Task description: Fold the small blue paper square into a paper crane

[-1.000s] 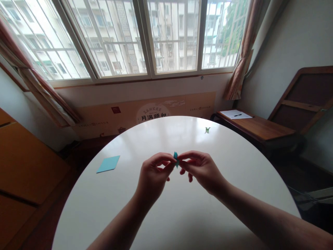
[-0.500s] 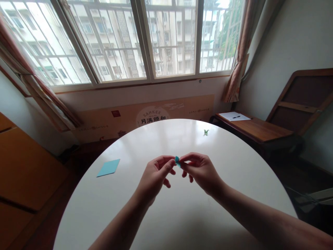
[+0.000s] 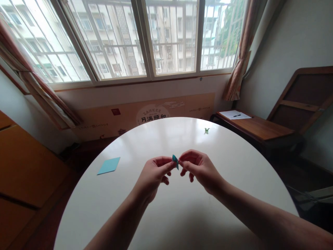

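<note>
A small folded piece of teal paper (image 3: pixel 175 160) is held up above the middle of the table. My left hand (image 3: pixel 156 173) pinches it between thumb and forefinger, its other fingers loosely curled below. At the paper's right edge, the thumb and forefinger of my right hand (image 3: pixel 199 170) are pinched together on it; exactly how much they grip is too small to see. A flat stack or sheet of light blue square paper (image 3: pixel 108 165) lies to the left. Farther back on the right sits a small green folded paper figure (image 3: pixel 206 131).
The round white table (image 3: pixel 166 215) has its far edge near a printed cardboard panel (image 3: pixel 125 114) under the window. On the right, a wooden bench (image 3: pixel 273 128) holds a white sheet (image 3: pixel 231 115) with a pen. An orange-brown cabinet (image 3: pixel 28 166) stands at left.
The folded teal paper has turned in my fingers, and more of its pointed shape shows. My right fingertips have shifted slightly on its edge. The view has tilted a little.
</note>
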`<state>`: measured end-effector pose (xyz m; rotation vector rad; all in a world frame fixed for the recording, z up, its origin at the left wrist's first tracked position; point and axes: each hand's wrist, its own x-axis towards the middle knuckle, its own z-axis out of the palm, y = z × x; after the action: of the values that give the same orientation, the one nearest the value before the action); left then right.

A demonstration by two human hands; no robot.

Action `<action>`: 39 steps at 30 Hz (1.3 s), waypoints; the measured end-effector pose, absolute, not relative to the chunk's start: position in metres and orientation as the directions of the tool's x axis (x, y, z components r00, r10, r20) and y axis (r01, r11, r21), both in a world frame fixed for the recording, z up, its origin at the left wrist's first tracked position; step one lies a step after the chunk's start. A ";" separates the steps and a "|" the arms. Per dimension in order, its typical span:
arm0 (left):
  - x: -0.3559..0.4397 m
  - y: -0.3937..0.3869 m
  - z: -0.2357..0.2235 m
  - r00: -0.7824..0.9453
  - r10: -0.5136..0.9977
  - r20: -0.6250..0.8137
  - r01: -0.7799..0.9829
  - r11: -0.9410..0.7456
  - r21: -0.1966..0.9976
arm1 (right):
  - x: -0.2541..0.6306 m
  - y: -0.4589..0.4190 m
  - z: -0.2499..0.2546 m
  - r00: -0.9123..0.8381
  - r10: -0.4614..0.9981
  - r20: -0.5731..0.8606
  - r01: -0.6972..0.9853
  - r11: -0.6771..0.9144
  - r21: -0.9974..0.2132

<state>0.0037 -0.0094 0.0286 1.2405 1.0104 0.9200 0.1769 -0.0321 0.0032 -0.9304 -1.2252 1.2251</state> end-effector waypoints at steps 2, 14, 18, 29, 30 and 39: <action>0.004 -0.009 0.028 0.293 0.951 -0.102 0.004 0.106 0.994 | 0.178 -0.032 0.004 -0.105 0.985 0.137 -0.153 0.120 -0.981; 0.003 -0.009 0.029 0.311 0.939 -0.146 -0.011 0.157 0.988 | 0.182 -0.031 0.002 -0.164 0.980 0.112 -0.068 0.102 -0.992; 0.003 -0.009 0.028 0.285 0.952 -0.108 0.044 0.099 0.994 | 0.181 -0.031 0.002 -0.140 0.984 0.112 -0.053 0.105 -0.993; 0.009 -0.017 0.019 0.294 0.944 0.148 0.253 -0.226 0.941 | 0.178 -0.032 0.002 -0.111 0.985 0.130 -0.006 0.130 -0.991; 0.010 -0.018 0.019 0.297 0.945 0.138 0.252 -0.217 0.943 | 0.177 -0.032 0.003 -0.102 0.985 0.141 -0.014 0.140 -0.990; 0.008 -0.015 0.027 0.304 0.951 -0.057 0.075 0.035 0.997 | 0.180 -0.030 0.000 -0.162 0.974 0.159 -0.082 0.147 -0.986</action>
<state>0.0084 -0.0145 0.0270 1.3555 1.0459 0.9107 0.1800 -0.0298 0.0004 -0.9594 -1.3479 1.2456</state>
